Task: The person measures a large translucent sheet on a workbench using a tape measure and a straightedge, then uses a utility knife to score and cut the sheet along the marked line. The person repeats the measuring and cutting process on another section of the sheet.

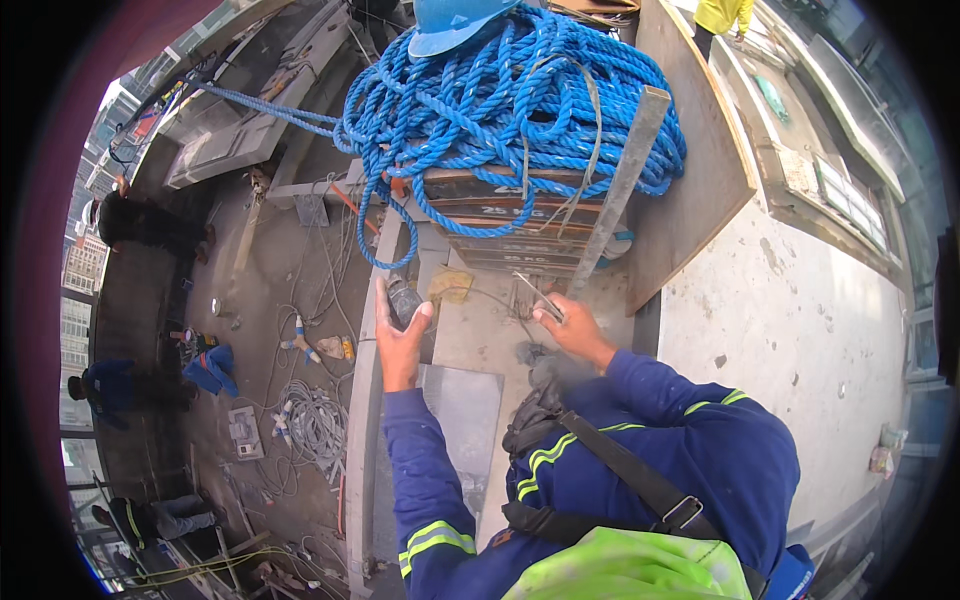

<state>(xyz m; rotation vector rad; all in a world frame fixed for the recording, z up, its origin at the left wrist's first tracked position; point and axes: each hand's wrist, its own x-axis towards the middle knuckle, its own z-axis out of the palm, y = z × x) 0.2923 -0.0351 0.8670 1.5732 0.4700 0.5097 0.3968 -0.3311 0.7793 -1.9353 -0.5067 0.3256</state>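
My left hand is raised at the middle of the view, its fingers and thumb around a dark grey rounded object; its exact kind is unclear. To the right, my right hand is closed on a thin metal tool whose narrow end points up and left. The two hands are apart. Just beyond them, a big coil of blue rope lies on a stack of boxes, and one loop of it hangs down close to my left fingers.
A blue hard hat rests on the rope. A metal bar leans against the stack, beside a plywood sheet. On the left lower floor are coiled cables and connectors. Several other people are nearby, one in yellow.
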